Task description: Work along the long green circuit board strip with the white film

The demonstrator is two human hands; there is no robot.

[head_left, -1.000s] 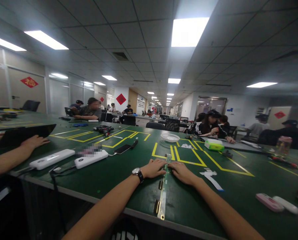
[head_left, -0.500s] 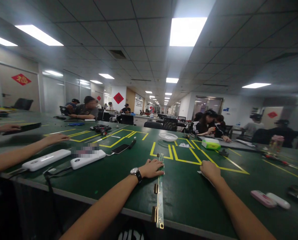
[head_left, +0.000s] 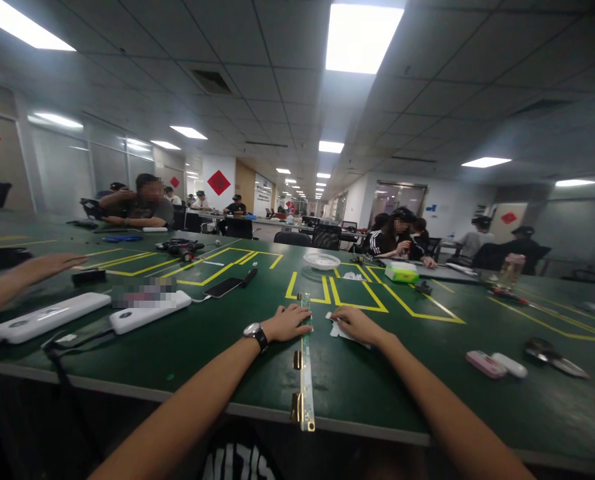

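Note:
A long, narrow circuit board (head_left: 307, 380) lies lengthwise in front of me, with copper-coloured flex tabs along its left edge and its near end by the table's front edge. My left hand (head_left: 287, 323), with a watch on the wrist, holds the board near its far end, fingers over it and thumb lower down. Just right of the board, my right hand (head_left: 360, 325) grips a white flat ribbon cable (head_left: 336, 330). One end of the cable pokes out by the fingertips, close to the board but apart from it; the palm covers much of the rest.
Two white power banks (head_left: 152, 312) with black cables and a phone (head_left: 223, 287) lie to the left. Farther left is another person's hand (head_left: 52, 267). A clear round dish (head_left: 322, 261) and a green-white pack (head_left: 402, 272) stand beyond; a pink case (head_left: 486, 365) lies right.
My right hand left the board, went right to the white ribbon cable and brought it back beside the board. My left hand stayed on the board. The neighbour's hand let go of a dark panel.

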